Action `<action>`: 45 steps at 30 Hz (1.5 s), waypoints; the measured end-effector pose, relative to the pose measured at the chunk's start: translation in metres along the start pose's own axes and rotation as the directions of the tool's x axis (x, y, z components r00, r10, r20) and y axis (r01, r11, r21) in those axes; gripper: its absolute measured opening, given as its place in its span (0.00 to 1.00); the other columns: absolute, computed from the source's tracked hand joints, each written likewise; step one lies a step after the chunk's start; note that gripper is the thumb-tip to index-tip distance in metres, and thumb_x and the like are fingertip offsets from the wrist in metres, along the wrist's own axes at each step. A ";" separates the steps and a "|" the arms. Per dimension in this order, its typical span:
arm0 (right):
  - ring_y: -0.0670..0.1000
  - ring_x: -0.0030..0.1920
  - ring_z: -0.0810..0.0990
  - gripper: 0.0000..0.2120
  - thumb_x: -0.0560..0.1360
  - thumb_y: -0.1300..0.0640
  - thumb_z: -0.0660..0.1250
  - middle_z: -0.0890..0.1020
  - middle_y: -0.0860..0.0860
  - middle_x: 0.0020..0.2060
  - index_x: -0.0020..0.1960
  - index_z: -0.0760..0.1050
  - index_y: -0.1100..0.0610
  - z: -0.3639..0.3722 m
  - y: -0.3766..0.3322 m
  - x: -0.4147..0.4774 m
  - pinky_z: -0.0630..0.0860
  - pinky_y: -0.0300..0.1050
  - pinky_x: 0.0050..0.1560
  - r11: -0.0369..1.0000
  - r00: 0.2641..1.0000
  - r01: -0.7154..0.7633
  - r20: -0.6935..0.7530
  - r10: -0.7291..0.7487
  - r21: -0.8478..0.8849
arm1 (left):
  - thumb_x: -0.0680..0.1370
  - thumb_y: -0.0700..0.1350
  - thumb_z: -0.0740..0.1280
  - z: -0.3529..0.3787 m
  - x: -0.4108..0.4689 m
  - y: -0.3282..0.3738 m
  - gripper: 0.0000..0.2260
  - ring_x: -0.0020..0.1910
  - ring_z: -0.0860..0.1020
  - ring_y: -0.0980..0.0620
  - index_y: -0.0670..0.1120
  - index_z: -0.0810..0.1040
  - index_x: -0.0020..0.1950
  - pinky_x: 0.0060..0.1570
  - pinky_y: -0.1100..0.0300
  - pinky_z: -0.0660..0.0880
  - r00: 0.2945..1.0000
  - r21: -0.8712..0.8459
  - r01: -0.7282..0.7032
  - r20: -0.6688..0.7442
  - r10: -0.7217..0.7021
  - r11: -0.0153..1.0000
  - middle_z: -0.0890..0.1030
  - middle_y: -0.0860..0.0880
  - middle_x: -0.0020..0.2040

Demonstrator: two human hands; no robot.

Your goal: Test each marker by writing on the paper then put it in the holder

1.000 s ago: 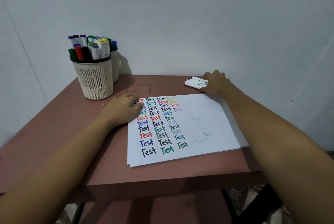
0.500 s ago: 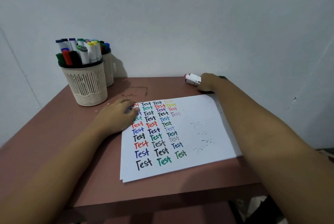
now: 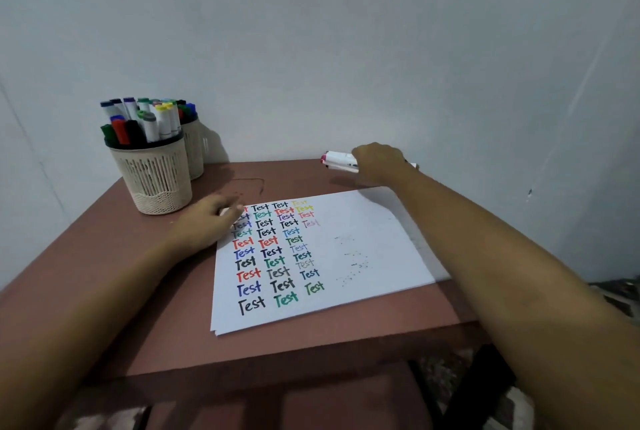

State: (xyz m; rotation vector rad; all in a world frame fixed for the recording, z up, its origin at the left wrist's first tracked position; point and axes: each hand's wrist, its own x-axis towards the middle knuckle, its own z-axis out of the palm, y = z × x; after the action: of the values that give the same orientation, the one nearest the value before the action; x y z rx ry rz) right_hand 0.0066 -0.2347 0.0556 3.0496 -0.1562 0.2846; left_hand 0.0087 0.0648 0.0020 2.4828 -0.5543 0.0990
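The right hand (image 3: pixel 377 164), a second ago lying on the white pink-capped markers (image 3: pixel 341 161), has curled round them and raised them just off the brown table (image 3: pixel 138 291).

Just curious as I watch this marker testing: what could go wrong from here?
The right hand grips several white markers by the far edge of the table; one could slip and roll off. The front holder already looks packed, so another marker may not fit easily. The left hand rests on the written corner of the paper and might smear ink.
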 end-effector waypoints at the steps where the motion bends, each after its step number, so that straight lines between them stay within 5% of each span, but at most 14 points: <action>1: 0.55 0.42 0.73 0.24 0.72 0.34 0.65 0.74 0.51 0.42 0.47 0.68 0.56 -0.005 0.000 -0.007 0.67 0.43 0.43 1.000 1.000 0.001 0.015 -0.001 -0.001 | 0.80 0.50 0.59 -0.001 0.000 0.003 0.19 0.64 0.71 0.47 0.44 0.69 0.70 0.56 0.59 0.65 0.999 0.077 -0.024 0.044 0.020 0.997 0.72 0.43 0.68; 5: 0.55 0.43 0.74 0.14 0.73 0.55 0.67 0.78 0.54 0.49 0.56 0.72 0.57 -0.016 0.007 -0.037 0.68 0.44 0.42 0.998 0.997 -0.007 0.071 0.012 -0.066 | 0.81 0.50 0.58 -0.011 0.001 0.040 0.20 0.67 0.70 0.46 0.43 0.68 0.71 0.63 0.58 0.65 0.975 0.235 -0.182 0.168 0.145 0.955 0.70 0.43 0.69; 7: 0.55 0.42 0.73 0.11 0.72 0.59 0.66 0.76 0.53 0.44 0.53 0.71 0.57 -0.022 0.013 -0.056 0.66 0.42 0.37 0.997 0.997 -0.019 0.072 0.025 -0.081 | 0.81 0.51 0.58 -0.012 0.002 0.066 0.21 0.67 0.69 0.47 0.43 0.67 0.71 0.65 0.57 0.64 0.950 0.276 -0.274 0.226 0.215 0.921 0.70 0.44 0.70; 15: 0.53 0.36 0.73 0.11 0.75 0.50 0.65 0.74 0.51 0.39 0.44 0.67 0.56 -0.039 0.057 -0.117 0.63 0.42 0.32 0.994 0.996 -0.092 0.010 0.093 -0.064 | 0.80 0.55 0.57 0.013 0.005 0.145 0.23 0.70 0.66 0.47 0.47 0.64 0.73 0.69 0.56 0.61 0.904 0.320 -0.398 0.298 0.307 0.860 0.67 0.48 0.72; 20: 0.51 0.33 0.70 0.08 0.72 0.55 0.67 0.72 0.51 0.35 0.42 0.68 0.57 -0.047 0.083 -0.154 0.63 0.40 0.31 0.983 0.981 -0.172 0.079 0.177 -0.068 | 0.81 0.54 0.56 0.033 -0.002 0.191 0.20 0.69 0.67 0.49 0.49 0.66 0.72 0.65 0.58 0.62 0.853 0.293 -0.484 0.368 0.370 0.824 0.69 0.50 0.71; 22: 0.52 0.36 0.72 0.08 0.71 0.58 0.67 0.73 0.51 0.36 0.47 0.70 0.57 -0.051 0.094 -0.170 0.64 0.39 0.31 0.978 0.973 -0.200 0.104 0.205 -0.054 | 0.81 0.51 0.57 0.042 -0.004 0.213 0.13 0.60 0.72 0.50 0.50 0.73 0.62 0.59 0.59 0.65 0.818 0.262 -0.524 0.419 0.394 0.810 0.75 0.48 0.61; 25: 0.53 0.39 0.74 0.09 0.70 0.59 0.68 0.75 0.52 0.40 0.48 0.70 0.57 -0.056 0.113 -0.194 0.65 0.40 0.32 0.968 0.963 -0.243 0.102 0.248 -0.055 | 0.80 0.50 0.57 0.057 -0.008 0.244 0.08 0.49 0.70 0.51 0.47 0.71 0.48 0.52 0.58 0.66 0.773 0.242 -0.587 0.452 0.445 0.773 0.75 0.47 0.51; 27: 0.54 0.39 0.74 0.10 0.70 0.59 0.68 0.75 0.52 0.40 0.49 0.71 0.57 -0.059 0.127 -0.210 0.66 0.40 0.33 0.957 0.952 -0.284 0.100 0.289 -0.061 | 0.80 0.52 0.57 0.068 -0.011 0.265 0.15 0.56 0.74 0.48 0.43 0.76 0.54 0.59 0.56 0.68 0.752 0.250 -0.618 0.465 0.468 0.745 0.78 0.47 0.59; 31: 0.54 0.38 0.74 0.10 0.70 0.59 0.68 0.75 0.52 0.39 0.49 0.71 0.57 -0.060 0.154 -0.242 0.64 0.40 0.31 0.936 0.932 -0.344 0.097 0.349 -0.071 | 0.81 0.52 0.56 0.088 -0.029 0.305 0.19 0.66 0.71 0.48 0.45 0.72 0.68 0.62 0.59 0.64 0.694 0.253 -0.687 0.507 0.512 0.681 0.73 0.47 0.68; 45: 0.56 0.40 0.75 0.09 0.70 0.59 0.69 0.76 0.55 0.42 0.48 0.71 0.56 -0.023 0.252 -0.367 0.69 0.42 0.40 0.779 0.748 -0.621 0.233 0.621 -0.082 | 0.81 0.51 0.56 0.198 -0.079 0.406 0.18 0.64 0.72 0.48 0.45 0.73 0.67 0.62 0.59 0.65 0.469 0.102 -0.842 0.621 0.628 0.529 0.74 0.47 0.66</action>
State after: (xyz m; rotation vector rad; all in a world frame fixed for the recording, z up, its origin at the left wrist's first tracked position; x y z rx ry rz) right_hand -0.3837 -0.4479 0.0255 2.9065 -1.2029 -0.0779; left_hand -0.2397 -0.3185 0.0393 2.3918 -2.0789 -0.1433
